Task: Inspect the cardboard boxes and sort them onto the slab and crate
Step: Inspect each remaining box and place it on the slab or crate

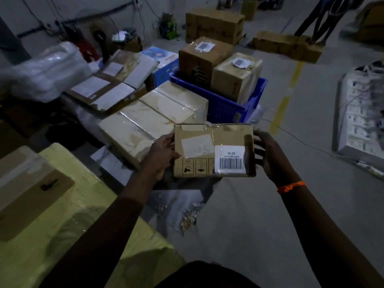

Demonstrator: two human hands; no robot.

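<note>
Holds one small cardboard box (214, 150) in the air over the floor, in the middle of the view, with the labelled face turned up toward the camera. Grips it at both short ends: with the left hand (164, 152) curled round the left end, thumb on the top face, and with the right hand (268, 156) at the right end, fingers spread along the edge, thumb over the top. Carries the long axis across, from one hand to the other. Seems to be at the inspecting step, not yet at the placing. Finds the blue crate (228, 107) straight ahead, beyond the far edge of the held box and a little to the right, about equally near to both hands. Finds the yellow slab (68, 204) low on the left, beside the left forearm, so nearer to the left hand. Would probably need a plain push forward for the crate, or a swing to the left for the slab. Counts as follows: one box in the hands; two in the crate, a darker box (204, 57) and a paler box (236, 73), touching side by side; one flat box (27, 183) on the slab; a row of film-wrapped boxes (153, 115) between slab and crate, three or four, hard to separate under the film.
</note>
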